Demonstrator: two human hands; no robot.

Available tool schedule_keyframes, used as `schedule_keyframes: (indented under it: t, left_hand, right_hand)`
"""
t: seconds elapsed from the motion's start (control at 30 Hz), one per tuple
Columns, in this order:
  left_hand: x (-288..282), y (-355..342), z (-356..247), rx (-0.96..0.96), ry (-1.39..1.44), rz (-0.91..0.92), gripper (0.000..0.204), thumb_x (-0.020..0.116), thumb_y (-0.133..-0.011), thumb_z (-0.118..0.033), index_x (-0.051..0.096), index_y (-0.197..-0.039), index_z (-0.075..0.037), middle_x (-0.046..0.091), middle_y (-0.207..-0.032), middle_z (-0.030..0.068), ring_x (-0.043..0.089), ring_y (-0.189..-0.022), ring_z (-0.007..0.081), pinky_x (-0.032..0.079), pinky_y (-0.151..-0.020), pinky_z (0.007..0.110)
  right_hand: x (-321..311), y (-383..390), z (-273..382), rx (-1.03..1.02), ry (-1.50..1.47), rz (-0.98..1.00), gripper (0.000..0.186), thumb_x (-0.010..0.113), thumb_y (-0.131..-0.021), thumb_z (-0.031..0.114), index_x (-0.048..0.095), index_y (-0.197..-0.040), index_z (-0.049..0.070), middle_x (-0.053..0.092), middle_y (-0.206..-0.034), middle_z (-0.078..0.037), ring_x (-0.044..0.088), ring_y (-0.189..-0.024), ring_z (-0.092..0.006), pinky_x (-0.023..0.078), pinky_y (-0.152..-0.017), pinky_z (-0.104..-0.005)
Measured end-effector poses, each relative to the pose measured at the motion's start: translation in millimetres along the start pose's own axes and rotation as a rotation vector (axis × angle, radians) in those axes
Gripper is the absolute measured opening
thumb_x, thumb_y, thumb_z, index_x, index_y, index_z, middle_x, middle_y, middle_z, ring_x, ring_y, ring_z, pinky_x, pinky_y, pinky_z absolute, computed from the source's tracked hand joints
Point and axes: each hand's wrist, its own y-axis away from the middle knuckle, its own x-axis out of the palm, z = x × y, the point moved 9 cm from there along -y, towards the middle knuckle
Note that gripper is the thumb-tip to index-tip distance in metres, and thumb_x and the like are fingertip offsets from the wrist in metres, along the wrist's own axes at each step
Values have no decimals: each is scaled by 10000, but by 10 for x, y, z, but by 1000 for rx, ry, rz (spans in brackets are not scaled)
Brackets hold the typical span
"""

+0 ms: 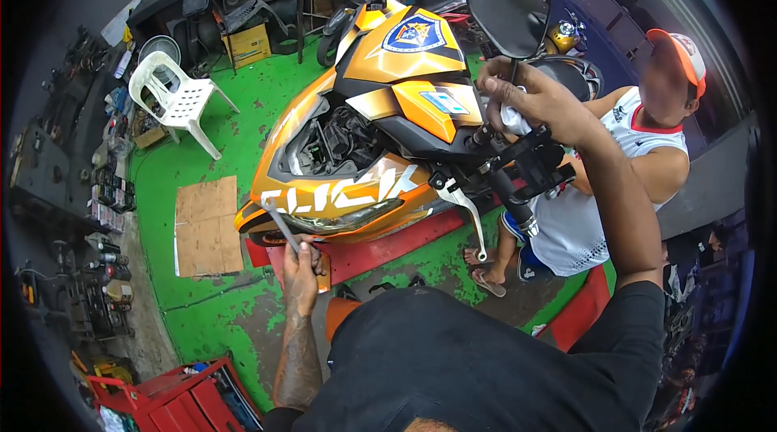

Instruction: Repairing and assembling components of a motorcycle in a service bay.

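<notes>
An orange scooter (396, 84) with white lettering and a shield emblem stands in front of me, its front opening showing dark inner parts. My left hand (301, 274), low beside the scooter's lower panel, is closed round a long grey metal tool (285, 231); its exact kind is unclear. Up at the handlebar, my right hand (544, 100) has its fingers closed round the stem of a black side mirror (508, 7). Something white and crumpled (511, 120) shows just below those fingers. A silver brake lever (471, 218) hangs under the handlebar.
A person in a white sleeveless top (639, 137) and cap sits close on the right. A white plastic chair (182, 100) and flattened cardboard (209, 226) are on the green floor. A red tool cabinet (182, 404) is at lower left, with shelves of parts along the left wall.
</notes>
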Motion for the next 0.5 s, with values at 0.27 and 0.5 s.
schedule_keyframes:
  t: [0.27,0.5]
  left_hand:
    - [546,115,26,1,-341,189,189,445,-1088,-171,570,-1157,-48,424,-720,-32,406,-647,76,379,-593,254]
    - [1270,233,-994,404,-813,328,239,476,-1058,-122,628,-1201,-7,637,-852,102,618,-762,184,499,-714,337]
  right_hand:
    - [-157,-78,-29,-128,279,169,335,602,-1018,372,582,-1128,56,685,-983,-70,618,-968,-173,464,-913,-361]
    - [1,-56,117,-240,-33,301,304,527,-1062,301,549,-1158,14,677,-864,-50,659,-870,-133,482,-846,-306]
